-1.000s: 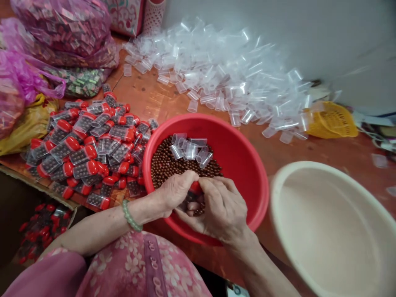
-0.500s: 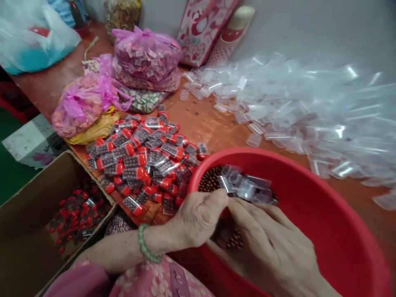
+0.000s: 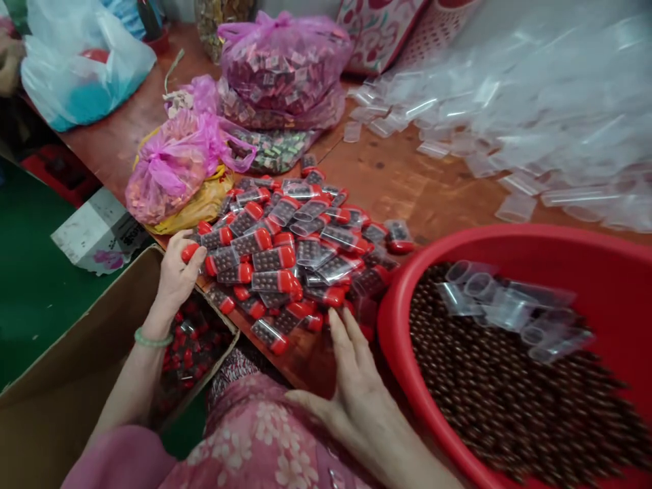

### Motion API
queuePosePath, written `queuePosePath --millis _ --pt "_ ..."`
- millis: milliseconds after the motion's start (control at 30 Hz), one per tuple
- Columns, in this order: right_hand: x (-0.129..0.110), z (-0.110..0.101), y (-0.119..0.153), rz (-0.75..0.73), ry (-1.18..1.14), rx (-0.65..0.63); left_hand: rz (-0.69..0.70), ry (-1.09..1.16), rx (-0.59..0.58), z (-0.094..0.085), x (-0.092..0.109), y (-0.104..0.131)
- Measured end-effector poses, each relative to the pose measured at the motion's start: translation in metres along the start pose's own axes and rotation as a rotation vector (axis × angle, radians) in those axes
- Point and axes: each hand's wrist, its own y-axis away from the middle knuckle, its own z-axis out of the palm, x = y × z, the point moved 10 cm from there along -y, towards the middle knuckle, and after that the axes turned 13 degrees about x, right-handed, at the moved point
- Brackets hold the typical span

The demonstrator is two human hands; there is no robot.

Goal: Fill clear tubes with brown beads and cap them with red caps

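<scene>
A heap of flat clear tubes with red caps [image 3: 272, 261], filled with small dark brown balls, lies on the table. At its left end, over the edge of a cardboard box, my left hand [image 3: 177, 272] has its fingers curled round a red-capped tube [image 3: 189, 252]; only the red end shows. My right hand [image 3: 359, 380] is open, palm down, its fingertips touching or very near the heap's front edge. To the right stands a red basin [image 3: 402, 326] holding many brown balls [image 3: 489, 394], with several empty clear tubes [image 3: 509, 305] on top of them.
Below the table edge, the cardboard box [image 3: 56, 414] contains more red-capped tubes [image 3: 191, 350]. Pink plastic bags [image 3: 285, 61] of small pieces stand behind the heap. Loose clear sleeves [image 3: 550, 122] cover the back right. A person's hand [image 3: 9, 64] shows at far left.
Both hands have left the basin. My left hand has gone to the heap's left end, and my right hand has opened at its front. The view has turned left, showing more balls.
</scene>
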Motion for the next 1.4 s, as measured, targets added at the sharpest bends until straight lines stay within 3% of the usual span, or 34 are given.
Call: queuePosePath --millis 100,200,367,567,767,1033,1233,1400 --pt "0.016 0.029 0.009 0.009 0.05 0.097 -0.019 -0.004 -0.113 0.037 -0.03 -0.002" --pt "0.02 0.048 0.003 -0.096 0.163 0.194 -0.016 -0.09 -0.123 0.054 -0.04 0.006" --pt "0.009 0.061 -0.013 -0.204 0.245 0.32 -0.014 -0.267 -0.087 0.055 -0.031 0.012" --pt "-0.005 0.064 -0.028 -0.257 0.221 0.394 -0.057 -0.351 -0.13 0.059 -0.037 -0.002" --pt "-0.016 0.066 -0.036 -0.331 0.197 0.421 -0.038 -0.267 -0.124 0.071 -0.028 0.001" --pt "-0.026 0.06 -0.059 -0.447 0.095 0.51 -0.025 -0.143 -0.077 0.073 -0.02 0.003" --pt "-0.021 0.066 -0.077 -0.444 -0.077 0.434 -0.058 0.101 -0.186 0.086 -0.018 -0.004" --pt "-0.033 0.067 -0.097 -0.49 -0.201 0.399 -0.148 0.266 -0.211 0.092 -0.016 -0.011"
